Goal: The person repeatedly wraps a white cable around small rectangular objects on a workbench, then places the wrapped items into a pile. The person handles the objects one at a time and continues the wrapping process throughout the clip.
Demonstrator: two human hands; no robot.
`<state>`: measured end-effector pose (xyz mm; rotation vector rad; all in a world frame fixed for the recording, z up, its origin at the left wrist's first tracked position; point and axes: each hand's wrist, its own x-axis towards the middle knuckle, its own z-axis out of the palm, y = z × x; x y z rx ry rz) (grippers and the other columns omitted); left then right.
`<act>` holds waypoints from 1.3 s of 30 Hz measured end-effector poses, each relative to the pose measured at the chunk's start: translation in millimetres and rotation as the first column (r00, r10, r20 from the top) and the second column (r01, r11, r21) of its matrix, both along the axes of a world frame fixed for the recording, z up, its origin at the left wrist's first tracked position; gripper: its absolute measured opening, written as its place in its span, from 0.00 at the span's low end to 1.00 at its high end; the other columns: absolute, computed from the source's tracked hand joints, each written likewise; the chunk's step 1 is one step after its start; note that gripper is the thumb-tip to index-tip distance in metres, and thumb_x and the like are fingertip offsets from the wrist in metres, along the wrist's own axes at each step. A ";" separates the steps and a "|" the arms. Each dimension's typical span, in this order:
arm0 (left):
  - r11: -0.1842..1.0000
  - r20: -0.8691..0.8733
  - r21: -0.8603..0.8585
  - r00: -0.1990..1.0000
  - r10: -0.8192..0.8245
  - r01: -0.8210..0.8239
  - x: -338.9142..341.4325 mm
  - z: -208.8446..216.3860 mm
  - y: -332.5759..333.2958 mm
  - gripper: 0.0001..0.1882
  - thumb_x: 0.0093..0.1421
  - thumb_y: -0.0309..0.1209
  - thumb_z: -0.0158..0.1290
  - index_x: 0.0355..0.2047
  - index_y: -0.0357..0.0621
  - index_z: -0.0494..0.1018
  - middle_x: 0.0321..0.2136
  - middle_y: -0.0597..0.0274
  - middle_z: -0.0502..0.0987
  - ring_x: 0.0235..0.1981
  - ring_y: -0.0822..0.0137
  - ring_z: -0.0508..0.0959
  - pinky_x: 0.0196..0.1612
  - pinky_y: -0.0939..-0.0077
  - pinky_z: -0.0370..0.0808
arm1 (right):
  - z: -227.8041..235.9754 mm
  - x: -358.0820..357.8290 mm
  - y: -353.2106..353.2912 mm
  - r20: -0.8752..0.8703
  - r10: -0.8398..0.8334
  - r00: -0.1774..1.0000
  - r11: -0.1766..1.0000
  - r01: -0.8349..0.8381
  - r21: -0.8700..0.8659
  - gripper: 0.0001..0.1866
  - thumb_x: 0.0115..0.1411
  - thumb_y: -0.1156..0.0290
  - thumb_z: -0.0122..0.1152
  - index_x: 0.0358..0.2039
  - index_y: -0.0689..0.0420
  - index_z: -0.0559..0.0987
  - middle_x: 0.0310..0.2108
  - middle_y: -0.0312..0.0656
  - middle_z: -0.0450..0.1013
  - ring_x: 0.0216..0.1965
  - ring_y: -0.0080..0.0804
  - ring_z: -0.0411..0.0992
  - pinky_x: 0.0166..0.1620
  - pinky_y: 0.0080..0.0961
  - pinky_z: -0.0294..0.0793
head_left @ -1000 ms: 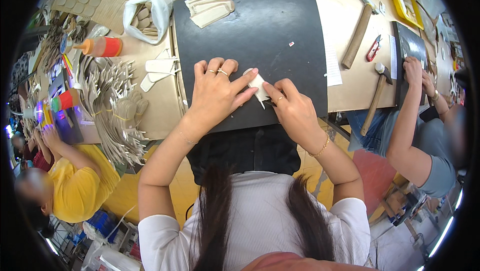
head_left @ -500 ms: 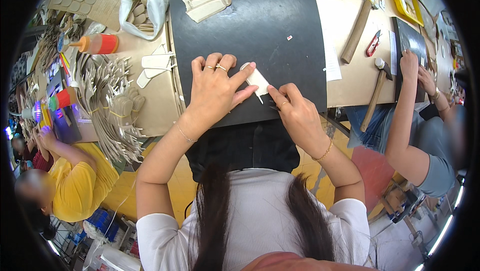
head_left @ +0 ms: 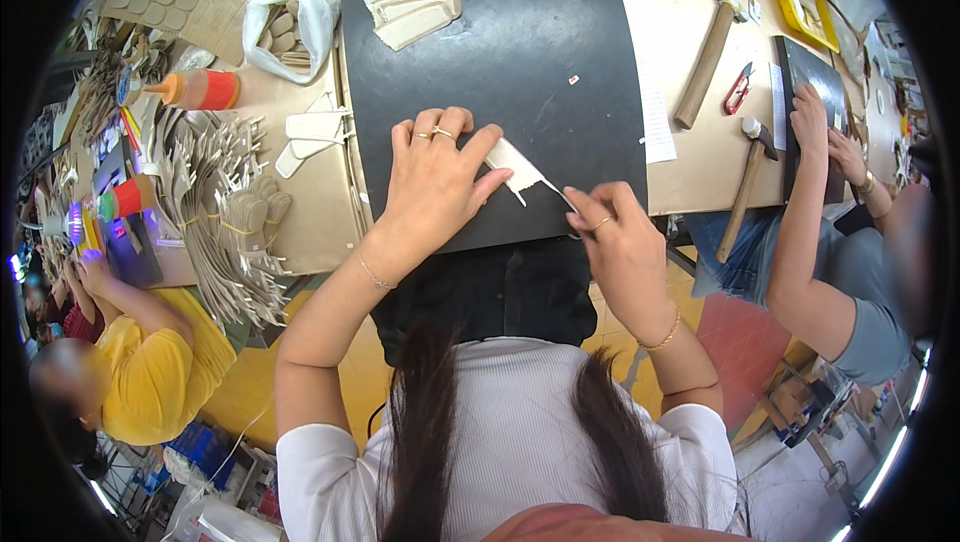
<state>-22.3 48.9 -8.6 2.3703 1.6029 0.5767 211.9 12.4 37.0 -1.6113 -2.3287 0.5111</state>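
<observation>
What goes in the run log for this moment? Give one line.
left hand: flat on pale cut-out piece | right hand: at piece's tip, tool unclear | surface: black cutting mat | nearby: stacked pale pieces

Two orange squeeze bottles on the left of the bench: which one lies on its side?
The upper squeeze bottle, beside the white plastic bag, lies flat with its nozzle pointing left. The lower bottle stands by the table's left edge.
</observation>
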 end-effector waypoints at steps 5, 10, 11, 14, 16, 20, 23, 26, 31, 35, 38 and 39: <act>0.994 0.127 -0.099 0.990 0.058 -0.046 1.3 -0.9 1.0 0.20 0.52 0.37 0.70 0.42 0.46 0.76 0.41 0.61 0.72 0.46 0.56 0.71 0.48 0.60 0.65 | 0.9 -0.4 0.0 -0.122 -0.177 0.977 0.976 0.158 -0.146 0.20 0.63 0.67 0.68 0.52 0.61 0.75 0.41 0.47 0.74 0.37 0.48 0.78 0.37 0.39 0.78; 0.956 0.296 -0.287 0.943 0.152 -0.064 4.6 1.9 -7.4 0.16 0.55 0.34 0.68 0.40 0.44 0.76 0.32 0.61 0.78 0.38 0.58 0.76 0.49 0.62 0.65 | -6.7 -10.4 6.0 -0.184 -0.098 0.978 0.995 0.093 -0.033 0.18 0.63 0.70 0.65 0.51 0.62 0.74 0.45 0.49 0.74 0.34 0.53 0.79 0.37 0.42 0.79; 0.967 0.333 -0.248 0.932 0.146 -0.063 4.3 4.9 -9.7 0.15 0.56 0.34 0.68 0.40 0.44 0.77 0.30 0.61 0.78 0.36 0.58 0.76 0.49 0.62 0.65 | -4.7 -11.6 5.4 -0.170 -0.122 0.978 0.990 0.108 -0.085 0.17 0.63 0.71 0.66 0.50 0.62 0.75 0.46 0.49 0.74 0.34 0.52 0.79 0.37 0.42 0.79; 0.961 0.366 -0.267 0.915 0.168 -0.070 2.6 17.3 -16.1 0.11 0.57 0.33 0.67 0.38 0.44 0.79 0.26 0.63 0.79 0.32 0.61 0.76 0.48 0.66 0.64 | 2.0 -16.8 4.7 -0.153 -0.179 0.972 0.971 0.149 -0.187 0.14 0.62 0.72 0.66 0.47 0.61 0.77 0.46 0.47 0.74 0.35 0.52 0.79 0.37 0.42 0.80; 0.963 0.371 -0.258 0.913 0.172 -0.077 1.7 25.7 -18.9 0.10 0.57 0.32 0.68 0.37 0.44 0.81 0.25 0.66 0.80 0.31 0.64 0.75 0.48 0.69 0.64 | 3.3 -20.3 8.5 -0.187 -0.194 0.963 0.970 0.160 -0.182 0.12 0.62 0.72 0.66 0.45 0.60 0.78 0.45 0.47 0.74 0.35 0.51 0.79 0.37 0.43 0.80; 0.964 0.354 -0.255 0.920 0.168 -0.078 0.0 36.4 -23.2 0.09 0.57 0.32 0.67 0.37 0.44 0.81 0.25 0.66 0.79 0.31 0.65 0.75 0.48 0.69 0.63 | 3.7 -24.6 12.5 -0.145 -0.169 0.975 0.970 0.138 -0.202 0.12 0.62 0.72 0.65 0.45 0.59 0.79 0.43 0.46 0.76 0.33 0.51 0.80 0.37 0.43 0.80; 0.974 0.357 -0.217 0.924 0.140 -0.064 -0.4 37.6 -24.8 0.09 0.58 0.31 0.67 0.36 0.44 0.81 0.25 0.66 0.79 0.30 0.66 0.75 0.48 0.69 0.62 | 3.2 -27.3 13.2 -0.125 -0.160 0.979 0.973 0.135 -0.187 0.13 0.62 0.72 0.65 0.46 0.59 0.79 0.40 0.46 0.77 0.32 0.51 0.79 0.37 0.44 0.80; 0.981 0.371 -0.186 0.920 0.124 -0.058 0.5 37.1 -26.4 0.09 0.58 0.31 0.67 0.36 0.45 0.81 0.25 0.66 0.79 0.30 0.66 0.75 0.48 0.68 0.62 | 3.8 -28.4 14.0 -0.112 -0.154 0.982 0.973 0.131 -0.188 0.12 0.62 0.72 0.64 0.46 0.59 0.79 0.37 0.46 0.77 0.32 0.51 0.79 0.36 0.44 0.80; 0.977 0.382 -0.202 0.913 0.143 -0.068 0.8 35.9 -28.7 0.09 0.57 0.31 0.68 0.36 0.45 0.80 0.26 0.66 0.80 0.30 0.67 0.75 0.48 0.69 0.62 | 2.7 -29.0 17.1 -0.134 -0.138 0.981 0.984 0.120 -0.135 0.10 0.62 0.73 0.63 0.44 0.59 0.81 0.33 0.47 0.77 0.32 0.51 0.79 0.36 0.44 0.79; 0.967 0.382 -0.229 0.903 0.196 -0.113 -7.5 29.9 -30.1 0.10 0.57 0.32 0.68 0.36 0.45 0.80 0.28 0.65 0.80 0.31 0.65 0.76 0.49 0.68 0.63 | -2.4 -26.6 24.6 -0.222 -0.185 0.957 0.981 0.166 -0.101 0.11 0.59 0.75 0.68 0.43 0.63 0.83 0.35 0.46 0.81 0.30 0.41 0.80 0.36 0.32 0.78; 0.932 0.377 -0.245 0.860 0.344 -0.266 -32.4 26.1 -28.1 0.10 0.57 0.33 0.67 0.38 0.46 0.81 0.29 0.66 0.81 0.31 0.65 0.78 0.49 0.69 0.64 | -8.8 -21.0 41.6 -0.301 -0.266 0.916 0.960 0.223 -0.171 0.12 0.59 0.75 0.68 0.43 0.64 0.82 0.36 0.46 0.82 0.32 0.34 0.82 0.37 0.27 0.79; 0.833 0.344 -0.407 0.782 0.519 -0.374 -47.5 26.3 -26.4 0.11 0.57 0.33 0.68 0.38 0.44 0.82 0.29 0.64 0.82 0.32 0.68 0.79 0.43 0.71 0.70 | -10.9 -17.4 50.5 -0.289 -0.290 0.912 0.950 0.237 -0.204 0.13 0.59 0.74 0.69 0.44 0.65 0.82 0.36 0.46 0.83 0.32 0.31 0.82 0.37 0.26 0.79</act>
